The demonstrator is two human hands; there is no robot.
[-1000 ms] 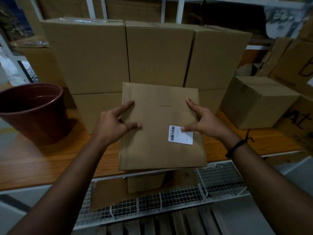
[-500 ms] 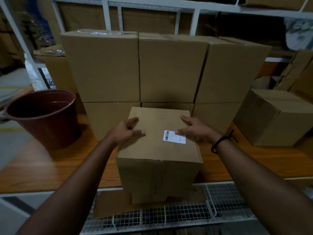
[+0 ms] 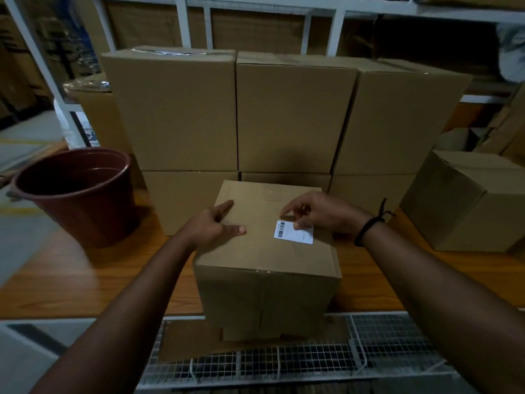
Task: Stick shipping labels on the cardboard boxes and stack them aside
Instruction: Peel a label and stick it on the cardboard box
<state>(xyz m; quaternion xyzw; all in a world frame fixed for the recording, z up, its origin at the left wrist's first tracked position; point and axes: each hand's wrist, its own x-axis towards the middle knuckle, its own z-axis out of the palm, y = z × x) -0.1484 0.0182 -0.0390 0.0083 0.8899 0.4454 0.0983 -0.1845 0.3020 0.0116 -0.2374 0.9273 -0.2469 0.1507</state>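
Note:
A closed cardboard box (image 3: pixel 264 268) stands upright at the front edge of the wooden table (image 3: pixel 85 274), overhanging it slightly. A white shipping label (image 3: pixel 295 237) with a barcode is stuck on the right part of its top face. My left hand (image 3: pixel 211 227) rests on the top's left side, with forefinger and thumb stretched out. My right hand (image 3: pixel 321 213) is over the top's right rear, its thumb tip pressing on the label's upper edge. Behind the box stands a two-high stack of similar boxes (image 3: pixel 284 115).
A dark red plastic pot (image 3: pixel 76 191) stands on the table to the left. One more cardboard box (image 3: pixel 466 200) sits at an angle on the right. A wire mesh shelf (image 3: pixel 383 345) lies below the table's front edge. White rack posts rise behind the stack.
The box, held tilted with its top toward me, has come down to stand on the table edge. My right hand has shifted from the box's side onto the label.

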